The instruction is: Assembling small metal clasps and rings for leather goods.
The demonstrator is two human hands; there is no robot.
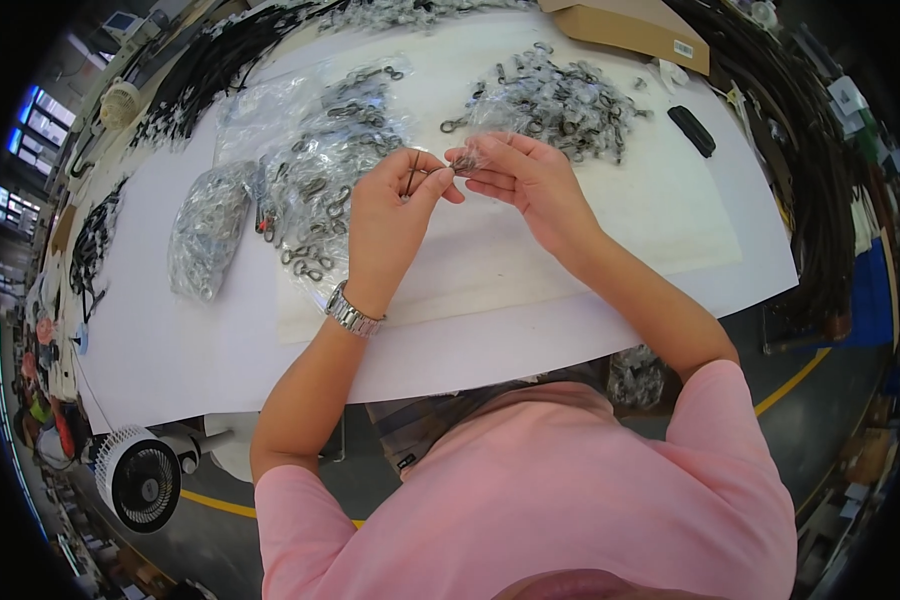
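Over the middle of the table my left hand (392, 208), with a metal watch (354, 313) at its wrist, is closed in a pinch. A dark metal hook (410, 180) shows partly between its fingers. Fingertips of my right hand (544, 190) meet it, closed on a small metal hook in clear plastic wrap (464, 163). Just beyond the right hand lies a heap of plastic-wrapped metal hooks (560, 100). Left of my left hand, more dark metal hooks (315, 185) are spread over a clear plastic sheet. Fingers hide much of both held pieces.
A stuffed clear plastic bag (210, 232) lies on the white-covered table (530, 330). A black oblong case (691, 131) sits at the right, below an open cardboard box (630, 32). Black straps (205, 85) line the far left. A fan (142, 480) stands by the near left corner.
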